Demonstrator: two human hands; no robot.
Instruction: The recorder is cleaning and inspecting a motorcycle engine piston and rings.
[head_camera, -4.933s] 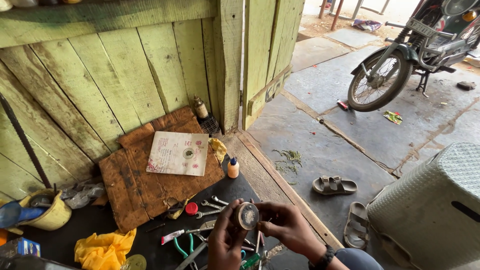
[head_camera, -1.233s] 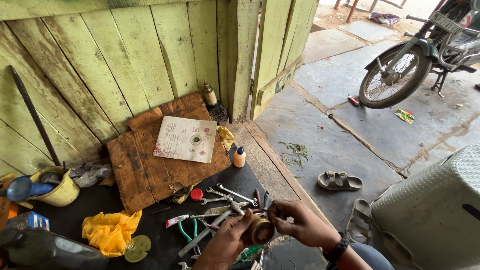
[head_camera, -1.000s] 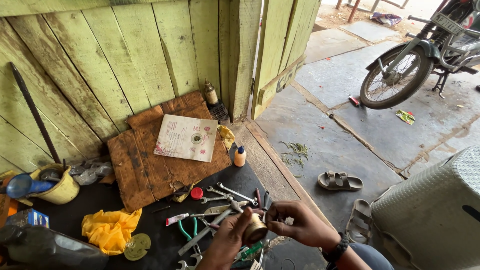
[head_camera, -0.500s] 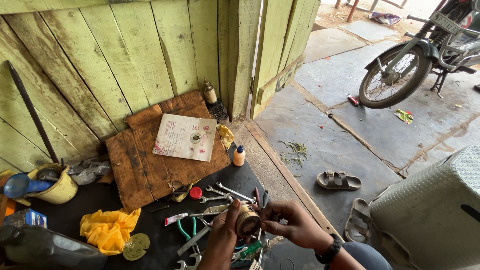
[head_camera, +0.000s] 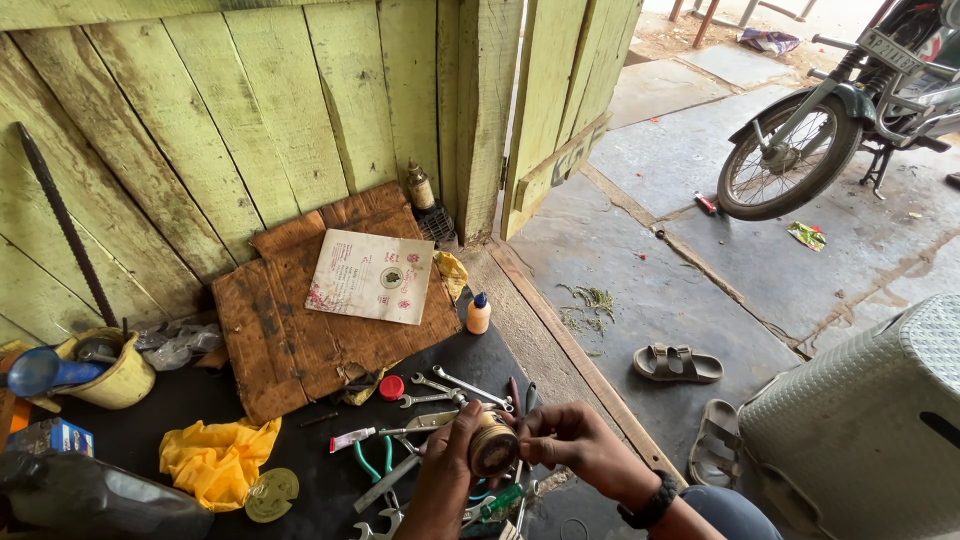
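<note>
Left hand (head_camera: 447, 468) and right hand (head_camera: 572, 445) both grasp a short round metal part (head_camera: 493, 446) above the wrenches (head_camera: 440, 388). Its axis lies roughly level, round face toward the camera.

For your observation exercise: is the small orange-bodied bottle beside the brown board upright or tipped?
Upright: the orange bottle stands on its base, blue cap on top, beside the board.

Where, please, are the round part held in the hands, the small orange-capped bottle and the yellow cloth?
round part (head_camera: 494, 447), head view, on its dark round face.
small orange-capped bottle (head_camera: 479, 316), head view, on its body.
yellow cloth (head_camera: 215, 462), head view, on its crumpled middle.
</note>
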